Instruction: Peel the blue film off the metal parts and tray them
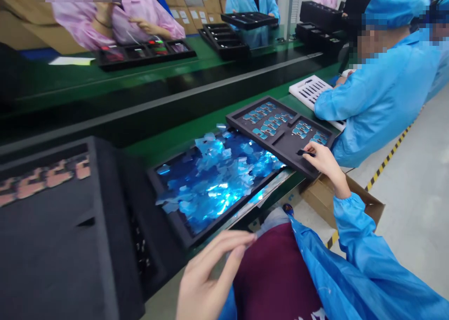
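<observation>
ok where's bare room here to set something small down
Green bench strip between the black tray heaped with blue film scraps and the dark conveyor. Crowded where the right hand pinches a small black piece on the black compartment tray.

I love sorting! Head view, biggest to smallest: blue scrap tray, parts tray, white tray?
1. blue scrap tray
2. parts tray, though farther away, so unsure
3. white tray, partly covered by a sleeve

This is a factory assembly line. A long green workbench (164, 144) carries black foam trays (280, 141) of small blue parts (266, 123). Workers in blue smocks (382, 95) and caps sit on the right. Cardboard cartons (210, 2) are stacked at the far side, and hazard tape (386, 160) marks the floor.
</observation>
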